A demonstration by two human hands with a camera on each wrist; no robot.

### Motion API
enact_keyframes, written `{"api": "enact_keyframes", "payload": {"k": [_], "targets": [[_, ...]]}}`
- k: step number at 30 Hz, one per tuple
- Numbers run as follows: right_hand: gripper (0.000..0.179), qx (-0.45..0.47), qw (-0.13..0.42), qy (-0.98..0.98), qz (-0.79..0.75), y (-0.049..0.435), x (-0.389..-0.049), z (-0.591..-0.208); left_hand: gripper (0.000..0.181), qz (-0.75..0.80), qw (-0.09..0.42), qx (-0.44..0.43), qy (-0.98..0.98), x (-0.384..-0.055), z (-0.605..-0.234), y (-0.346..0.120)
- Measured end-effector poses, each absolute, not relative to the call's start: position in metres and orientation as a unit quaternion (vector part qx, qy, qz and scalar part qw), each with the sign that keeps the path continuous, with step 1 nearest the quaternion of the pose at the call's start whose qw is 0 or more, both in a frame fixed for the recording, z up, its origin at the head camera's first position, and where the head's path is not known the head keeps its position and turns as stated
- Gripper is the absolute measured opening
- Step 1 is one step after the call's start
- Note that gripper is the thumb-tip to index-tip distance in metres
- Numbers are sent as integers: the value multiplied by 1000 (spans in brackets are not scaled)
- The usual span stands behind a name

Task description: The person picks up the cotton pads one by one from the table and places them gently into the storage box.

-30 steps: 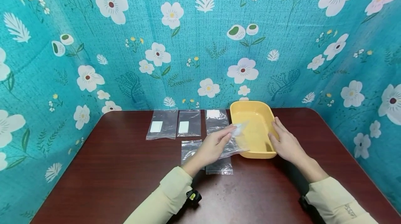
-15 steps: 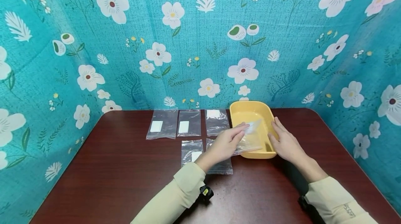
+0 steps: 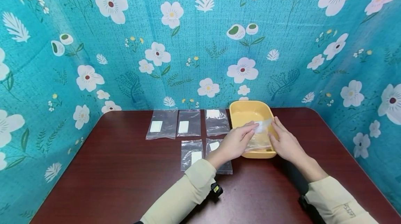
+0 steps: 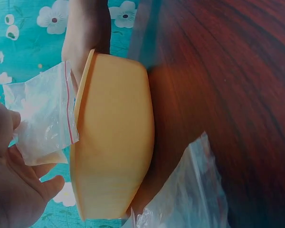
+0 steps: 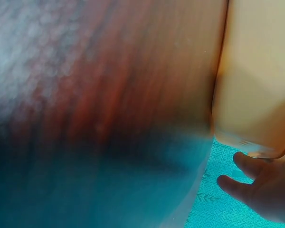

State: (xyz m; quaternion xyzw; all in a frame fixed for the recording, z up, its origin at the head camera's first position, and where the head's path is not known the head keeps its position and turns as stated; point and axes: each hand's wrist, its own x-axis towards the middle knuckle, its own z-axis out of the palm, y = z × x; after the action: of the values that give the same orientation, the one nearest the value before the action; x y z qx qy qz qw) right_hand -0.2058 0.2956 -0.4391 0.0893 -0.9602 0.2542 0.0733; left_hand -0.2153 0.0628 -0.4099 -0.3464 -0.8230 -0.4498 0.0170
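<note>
My left hand pinches a clear zip bag with something white in it. The bag hangs over the yellow basin; in the left wrist view its red seal line shows near the basin's rim. At the basin's right side, my right hand holds the rim, thumb on the inner side and fingers outside. In the right wrist view, two spread fingers show beside the basin wall. What lies deeper in the basin is partly hidden by the bag and left hand.
Several clear bags with white cards lie left of the basin, such as the far left bag and the nearer bag. My left forearm partly covers another bag. Behind the dark red table hangs a flowered blue curtain.
My left hand has moved right with the zip bag, from the basin's left side to over its middle and right part. The right hand stays on the rim.
</note>
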Motion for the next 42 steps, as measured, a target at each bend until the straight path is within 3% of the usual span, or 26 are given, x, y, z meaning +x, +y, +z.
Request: {"api": "enact_keyframes", "payload": {"k": [20, 33, 42], "targets": [[58, 93, 63, -961, 251, 297, -207, -441, 39, -334, 29, -334, -881, -220, -421, 82], [54, 103, 96, -958, 250, 297, -209, -440, 39, -228, 55, -334, -913, -218, -428, 88], [55, 102, 88, -958, 254, 297, -208, -441, 41, -132, 57, -342, -928, -217, -435, 91]]}}
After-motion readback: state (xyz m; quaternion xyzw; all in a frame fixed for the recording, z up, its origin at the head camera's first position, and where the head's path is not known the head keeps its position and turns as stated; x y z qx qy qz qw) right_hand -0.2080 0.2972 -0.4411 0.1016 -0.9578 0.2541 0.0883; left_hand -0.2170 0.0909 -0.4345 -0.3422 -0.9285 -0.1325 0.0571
